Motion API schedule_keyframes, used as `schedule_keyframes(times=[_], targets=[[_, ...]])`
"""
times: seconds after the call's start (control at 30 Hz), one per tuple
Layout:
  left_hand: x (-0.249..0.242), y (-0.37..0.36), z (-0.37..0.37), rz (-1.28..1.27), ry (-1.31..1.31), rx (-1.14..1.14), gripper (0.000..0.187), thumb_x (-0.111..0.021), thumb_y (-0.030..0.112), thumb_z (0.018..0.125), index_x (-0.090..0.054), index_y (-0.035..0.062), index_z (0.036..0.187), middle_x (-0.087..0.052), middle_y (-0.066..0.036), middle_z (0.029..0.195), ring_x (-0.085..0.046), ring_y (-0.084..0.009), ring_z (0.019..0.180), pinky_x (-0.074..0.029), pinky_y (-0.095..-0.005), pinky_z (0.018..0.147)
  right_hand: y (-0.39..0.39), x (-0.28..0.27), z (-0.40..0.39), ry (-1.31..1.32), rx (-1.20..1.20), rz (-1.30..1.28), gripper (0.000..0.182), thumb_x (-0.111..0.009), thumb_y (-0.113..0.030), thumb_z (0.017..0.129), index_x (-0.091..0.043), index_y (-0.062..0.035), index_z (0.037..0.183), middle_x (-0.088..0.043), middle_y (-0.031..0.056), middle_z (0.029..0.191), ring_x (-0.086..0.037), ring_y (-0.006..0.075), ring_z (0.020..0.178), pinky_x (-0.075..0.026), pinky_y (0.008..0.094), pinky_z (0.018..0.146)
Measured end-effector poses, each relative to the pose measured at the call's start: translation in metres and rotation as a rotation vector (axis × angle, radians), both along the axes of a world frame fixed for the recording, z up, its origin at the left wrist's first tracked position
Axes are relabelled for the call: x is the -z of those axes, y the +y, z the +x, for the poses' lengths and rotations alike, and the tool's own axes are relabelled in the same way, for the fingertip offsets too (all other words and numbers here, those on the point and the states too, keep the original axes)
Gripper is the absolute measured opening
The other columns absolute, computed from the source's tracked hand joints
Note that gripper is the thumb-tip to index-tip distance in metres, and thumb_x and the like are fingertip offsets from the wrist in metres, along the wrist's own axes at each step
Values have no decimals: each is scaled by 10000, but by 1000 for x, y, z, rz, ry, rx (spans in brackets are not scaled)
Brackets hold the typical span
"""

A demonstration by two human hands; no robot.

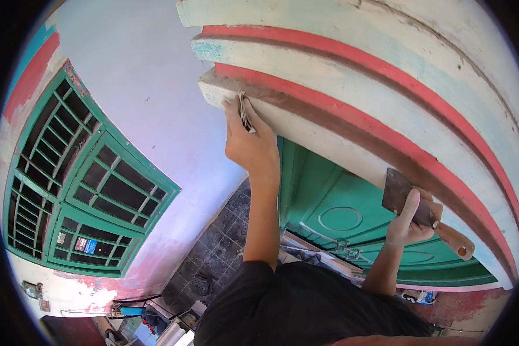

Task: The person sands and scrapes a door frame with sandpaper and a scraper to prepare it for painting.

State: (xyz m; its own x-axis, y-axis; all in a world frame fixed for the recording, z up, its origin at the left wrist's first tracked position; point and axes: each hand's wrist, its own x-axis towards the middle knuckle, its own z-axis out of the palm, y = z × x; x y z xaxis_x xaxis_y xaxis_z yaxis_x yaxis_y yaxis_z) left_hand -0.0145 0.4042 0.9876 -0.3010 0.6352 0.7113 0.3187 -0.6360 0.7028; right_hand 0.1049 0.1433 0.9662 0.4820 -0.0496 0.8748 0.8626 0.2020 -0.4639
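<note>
My left hand (251,138) is raised to the cream lower edge of a stepped ledge (305,124) with red bands. Its fingers are closed round a folded, thin sheet (244,112), which touches or nearly touches the ledge near its left end. Lower right, my right hand (410,222) grips a scraper (406,195) with a wide dark blade and a wooden handle pointing down to the right. The blade lies close to the ledge's lower edge; whether it touches cannot be made out.
Green double doors (340,216) stand below the ledge. At left, a green barred window (98,184) is set in a pale wall (150,104) with patchy pink paint. Dark floor tiles (213,242) and assorted items (155,323) lie far below.
</note>
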Motion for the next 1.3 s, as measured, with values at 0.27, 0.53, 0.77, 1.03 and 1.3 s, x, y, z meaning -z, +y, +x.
schedule_keyframes(times=[0.27,0.53,0.77,1.03,1.3], targets=[[14,0,7,-21,-350,269,328,-500,127,1118,-424,-85,1357,-433,-379,1554,-592,-358,1350,-523,-409,1043,-6,5,4,14,33,-34,262,-675,-110,1028,-448,-10,943,-692,211,815,-605,154,669,-496,285,670],[31,-3,22,172,-291,417,328,-523,69,1090,-342,-69,1326,-279,-466,1597,-440,-430,1476,-451,-410,1119,-14,11,6,67,118,-54,343,-691,-216,1034,-434,-19,919,-680,230,834,-612,165,688,-531,303,698],[-7,-17,13,-183,-197,362,510,-548,130,1093,-410,-145,1501,-376,-381,1604,-485,-433,1454,-408,-421,1175,-10,10,1,88,125,10,262,-700,-159,1024,-513,-12,916,-694,160,952,-649,150,802,-560,278,719],[59,-55,46,178,-50,338,548,-512,129,1098,-370,-134,1558,-313,-388,1627,-276,-515,1547,-277,-526,1254,-8,14,8,38,82,22,248,-693,-145,1025,-514,2,935,-701,172,919,-638,143,774,-541,279,720],[17,13,18,46,-131,326,515,-497,58,1081,-397,-121,1554,-346,-351,1633,-292,-457,1562,-251,-466,1272,-2,10,10,2,68,102,195,-719,-120,1016,-573,-12,946,-704,95,923,-629,96,748,-519,216,615]])
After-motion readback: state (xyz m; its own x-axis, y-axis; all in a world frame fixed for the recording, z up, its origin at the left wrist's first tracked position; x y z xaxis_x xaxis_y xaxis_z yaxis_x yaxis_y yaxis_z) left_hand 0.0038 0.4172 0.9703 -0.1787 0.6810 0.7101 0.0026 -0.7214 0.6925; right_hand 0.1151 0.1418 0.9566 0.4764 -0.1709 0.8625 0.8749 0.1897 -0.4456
